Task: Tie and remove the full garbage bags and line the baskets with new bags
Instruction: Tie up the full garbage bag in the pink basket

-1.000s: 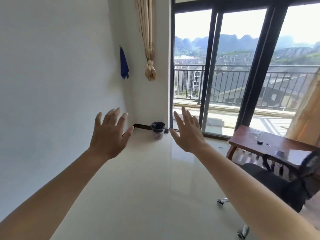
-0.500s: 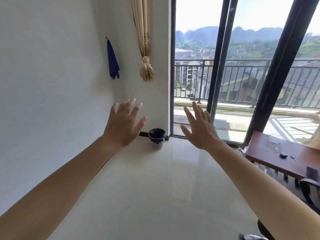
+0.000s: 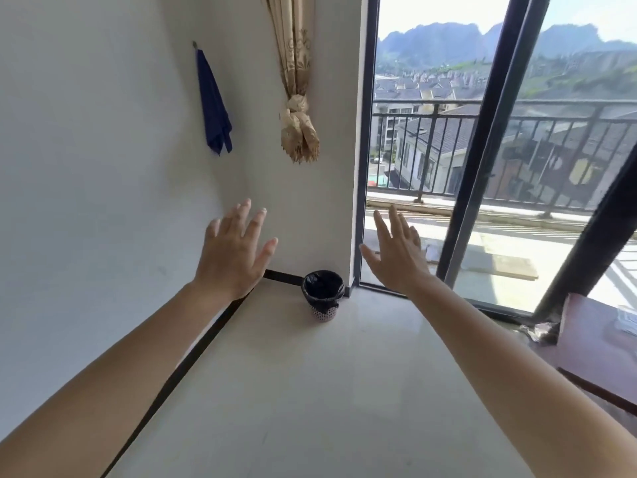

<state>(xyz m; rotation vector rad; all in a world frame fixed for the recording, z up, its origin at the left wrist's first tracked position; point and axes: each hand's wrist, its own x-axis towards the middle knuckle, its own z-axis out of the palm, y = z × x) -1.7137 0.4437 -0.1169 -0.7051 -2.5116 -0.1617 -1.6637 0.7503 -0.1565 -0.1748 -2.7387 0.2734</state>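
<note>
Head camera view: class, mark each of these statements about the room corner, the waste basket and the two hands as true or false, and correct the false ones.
1. The waste basket stands on the floor in the corner by the glass door. True.
2. The basket is lined with a black garbage bag. True.
3. The left hand grips the bag's rim. False: it is open with fingers spread, held in the air apart from the basket.
4. The right hand holds a new bag. False: it is open and holds nothing.
5. A blue cloth hangs on the wall. True.
6. The curtain is drawn across the glass. False: it is tied in a bundle beside the door.
</note>
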